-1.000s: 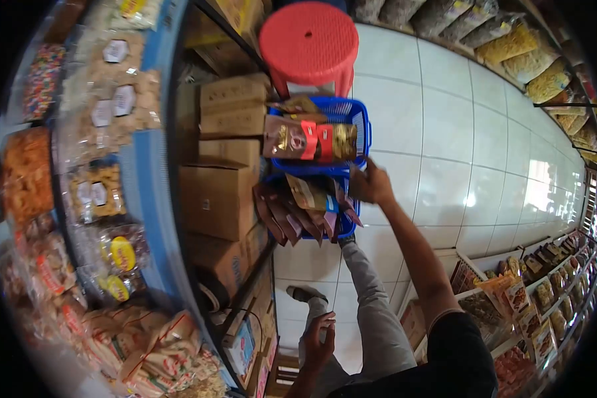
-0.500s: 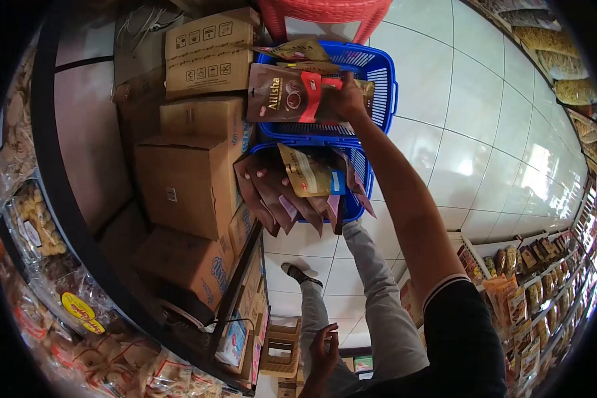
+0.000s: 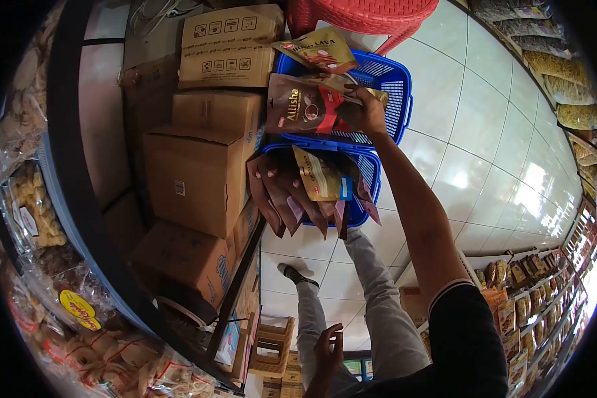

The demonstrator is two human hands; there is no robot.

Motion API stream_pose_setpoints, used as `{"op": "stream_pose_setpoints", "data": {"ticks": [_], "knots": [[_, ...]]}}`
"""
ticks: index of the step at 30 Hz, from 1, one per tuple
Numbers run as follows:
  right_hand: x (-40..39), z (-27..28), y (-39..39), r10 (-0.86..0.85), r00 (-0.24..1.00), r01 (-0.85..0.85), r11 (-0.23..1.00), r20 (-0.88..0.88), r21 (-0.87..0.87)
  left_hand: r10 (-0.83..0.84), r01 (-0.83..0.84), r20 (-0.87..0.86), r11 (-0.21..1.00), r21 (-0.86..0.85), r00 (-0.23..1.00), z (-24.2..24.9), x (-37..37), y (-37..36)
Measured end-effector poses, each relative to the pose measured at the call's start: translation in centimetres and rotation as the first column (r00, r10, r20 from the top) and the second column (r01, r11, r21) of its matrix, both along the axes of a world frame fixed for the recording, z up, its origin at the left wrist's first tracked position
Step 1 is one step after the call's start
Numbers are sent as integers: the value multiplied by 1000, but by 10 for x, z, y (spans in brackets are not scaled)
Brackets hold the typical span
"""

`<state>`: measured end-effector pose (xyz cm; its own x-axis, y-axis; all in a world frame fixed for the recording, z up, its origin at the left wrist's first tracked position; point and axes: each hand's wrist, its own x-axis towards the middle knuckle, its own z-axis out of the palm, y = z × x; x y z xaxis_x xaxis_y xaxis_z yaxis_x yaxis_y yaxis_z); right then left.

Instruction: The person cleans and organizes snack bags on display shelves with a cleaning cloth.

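My right hand (image 3: 366, 113) reaches over the upper blue basket (image 3: 399, 99), fingers closed on the edge of a gold pouch (image 3: 333, 81). Just below the fingers lies a brown Ailisha pouch (image 3: 292, 106) with a red band. Another gold pouch, labelled Choco Lava (image 3: 322, 50), leans at the basket's upper edge. The lower blue basket (image 3: 371, 174) holds several brown pouches (image 3: 266, 189) standing in a row, with a gold and blue pouch (image 3: 320, 178) on top. My left hand (image 3: 328, 348) hangs in front of my legs, holding nothing, its fingers loosely bent and apart.
Cardboard boxes (image 3: 189, 179) are stacked left of the baskets. A red woven stool (image 3: 365, 16) stands beyond them. Bagged snacks (image 3: 30, 212) line the left shelf, and packed racks (image 3: 537, 305) stand to the right. A brown plastic stool (image 3: 270, 345) is below, near my legs.
My right hand has shifted from the Ailisha pouch's red band to the gold pouch beside it. The Choco Lava pouch shows more of its front. The view has moved slightly.
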<state>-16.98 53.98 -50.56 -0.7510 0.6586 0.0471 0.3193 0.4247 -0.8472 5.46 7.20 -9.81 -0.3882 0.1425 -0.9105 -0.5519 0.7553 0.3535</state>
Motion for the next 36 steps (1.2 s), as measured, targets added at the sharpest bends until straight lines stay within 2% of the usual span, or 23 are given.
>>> {"op": "stream_pose_setpoints", "data": {"ticks": [3, 6, 10, 11, 12, 14, 17, 19, 21, 22, 23, 24, 25, 26, 27, 28, 29, 30, 32, 33, 36], "knots": [[17, 35, -6, -3, 999, 7, 995, 33, -99, 6, -6, -6, 1000, 10, 1000, 2, -2, 2], [37, 67, -8, -70, 994, 85, 979, 88, -183, -12, 12, -22, 1000, 12, 1000, 2, 3, -6], [56, 114, -13, -221, 974, 207, 955, -45, -210, -25, 32, -99, 997, 67, 995, 3, 5, -14], [60, 126, -14, -277, 952, 224, 921, -131, -317, -25, 32, -106, 997, 69, 994, 5, 5, -16], [62, 158, -16, -307, 946, 234, 872, -109, -429, -22, 31, -114, 997, 71, 993, 7, 5, -17], [68, 229, -23, -328, 942, 249, 826, -71, -506, -32, 45, -129, 994, 101, 991, 11, 0, -20], [87, 331, -46, -341, 934, 200, 748, -109, -633, -17, 54, -208, 984, 171, 978, 22, -7, -26], [105, 391, -64, -276, 956, 160, 775, -100, -611, 37, 31, -278, 971, 236, 960, 38, -13, -29], [118, 460, -92, -137, 989, 91, 866, -59, -491, 128, -14, -346, 950, 312, 929, 63, -24, -33], [122, 490, -110, -56, 998, 41, 929, -30, -369, 135, 7, -393, 940, 340, 909, 76, -29, -39], [133, 518, -128, 38, 998, -12, 905, 52, -424, 148, 28, -445, 931, 364, 883, 91, -30, -49], [139, 551, -150, 112, 992, -77, 910, 64, -407, 164, 48, -501, 922, 384, 850, 106, -34, -61], [148, 581, -169, 250, 968, -226, 913, 29, -341, 202, 55, -529, 901, 430, 824, 124, -39, -71], [150, 620, -194, 361, 930, -325, 896, 70, -303, 239, 50, -568, 894, 446, 787, 152, -47, -80], [152, 655, -219, 455, 890, -435, 859, 15, -270, 277, 44, -606, 887, 459, 746, 185, -55, -90], [155, 692, -243, 547, 834, -516, 818, 67, -252, 316, 34, -641, 881, 471, 700, 212, -60, -106], [160, 719, -270, 611, 792, -596, 768, -14, -233, 339, 59, -678, 869, 492, 652, 223, -60, -132], [164, 748, -291, 681, 730, -636, 704, 49, -317, 320, 108, -729, 874, 473, 605, 251, -63, -156], [169, 798, -345, 742, 654, -736, 579, -148, -350, 278, 165, -815, 898, 408, 508, 317, -67, -209], [171, 817, -372, 752, 619, -769, 522, -227, -369, 250, 252, -861, 887, 388, 444, 345, -63, -241], [177, 867, -448, 703, 585, -795, 398, -405, -458, 219, 209, -617, 812, 545, 756, 381, -32, -346]]}}
